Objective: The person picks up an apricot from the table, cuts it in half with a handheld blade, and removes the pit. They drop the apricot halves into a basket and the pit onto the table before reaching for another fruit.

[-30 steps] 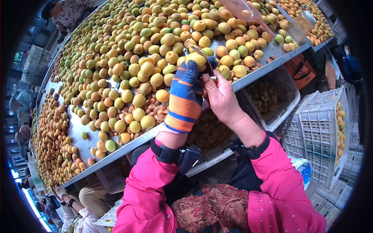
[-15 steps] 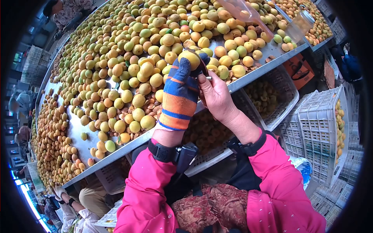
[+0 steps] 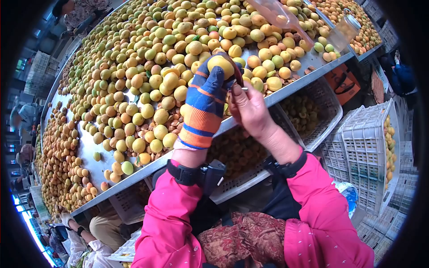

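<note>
My left hand point(image 3: 204, 105), in a blue and orange striped knit glove, is closed around a yellow apricot point(image 3: 220, 67) above the near edge of the metal table point(image 3: 92, 151). Close beside it, my bare right hand point(image 3: 253, 110) pinches a small tool point(image 3: 237, 76) with a dark reddish-brown part and a short metallic end. The tool is right against the fruit's right side; fingers partly hide it, so its exact kind cannot be made out. Loose apricots point(image 3: 170, 80) cover the table beyond both hands, and brown pits point(image 3: 172, 119) lie left of the glove.
Below the table edge stand plastic crates point(image 3: 333, 118) with fruit pieces. Stacked white crates point(image 3: 362, 138) and a bucket point(image 3: 348, 194) are on the right. A clear plastic jar point(image 3: 344, 31) and a pink translucent scoop-like container point(image 3: 279, 15) rest on the table. Other people sit along the left.
Both hands remain together at the apricot. My right hand has dropped slightly and turned at the fruit, and the dark tool has shifted along its right side. The left wrist has moved slightly left.
</note>
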`<state>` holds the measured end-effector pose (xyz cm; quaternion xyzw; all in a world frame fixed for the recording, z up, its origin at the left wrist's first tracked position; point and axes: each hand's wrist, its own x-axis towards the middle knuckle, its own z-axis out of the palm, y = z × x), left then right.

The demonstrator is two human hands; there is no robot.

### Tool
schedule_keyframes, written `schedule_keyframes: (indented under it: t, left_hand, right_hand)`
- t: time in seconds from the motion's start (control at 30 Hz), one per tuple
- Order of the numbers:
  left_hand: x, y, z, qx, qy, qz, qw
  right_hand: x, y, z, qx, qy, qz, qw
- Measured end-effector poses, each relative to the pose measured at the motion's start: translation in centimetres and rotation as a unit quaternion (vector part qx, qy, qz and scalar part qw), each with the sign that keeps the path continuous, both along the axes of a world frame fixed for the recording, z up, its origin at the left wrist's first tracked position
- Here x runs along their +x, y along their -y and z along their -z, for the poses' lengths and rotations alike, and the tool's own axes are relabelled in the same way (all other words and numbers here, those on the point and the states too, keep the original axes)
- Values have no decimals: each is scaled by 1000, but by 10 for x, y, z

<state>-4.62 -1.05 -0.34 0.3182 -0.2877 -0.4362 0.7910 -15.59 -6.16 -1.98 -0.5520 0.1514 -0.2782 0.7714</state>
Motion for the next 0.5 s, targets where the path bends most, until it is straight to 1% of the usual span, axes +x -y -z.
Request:
schedule_keyframes:
  t: [0.03,0.07,0.1,0.17,0.2,0.23,0.27,0.3,0.37,0.4,0.43,0.47,0.5]
  left_hand:
    - [-8,0,2,16,-88,-12,996]
    - [-8,0,6,27,-96,-7,995]
    - [-7,-1,8,38,-104,0,994]
    - [-9,-4,7,39,-90,-10,995]
    - [-8,-4,4,38,-76,-20,996]
    - [-6,-3,2,36,-75,-19,996]
    - [-3,-3,0,13,-55,-22,998]
    - [0,-4,-2,-9,-34,-25,999]
    - [9,-8,-9,-14,-17,-19,1000]
    - [14,-11,-12,27,66,-38,997]
    - [19,-13,-15,70,149,-57,985]
    - [21,-14,-18,88,148,-44,984]
    - [19,-14,-19,88,148,-43,984]
  right_hand:
    - [6,-10,2,38,23,28,999]
    - [8,-14,-2,32,-6,48,998]
    - [8,-15,-2,34,-5,48,998]
    - [9,-13,-4,51,35,44,997]
    - [8,-7,-5,49,36,45,997]
    - [4,3,-5,-6,-9,14,1000]
    - [1,11,-6,-59,-56,-18,997]
    - [-1,17,-16,-89,-63,-36,993]
    - [-6,27,-29,-158,-98,-62,981]
    - [-8,32,-29,-159,-97,-63,981]
    - [-10,38,-29,-174,-128,-72,974]
    - [-12,40,-28,-189,-159,-82,965]
    - [-13,39,-27,-188,-160,-82,966]
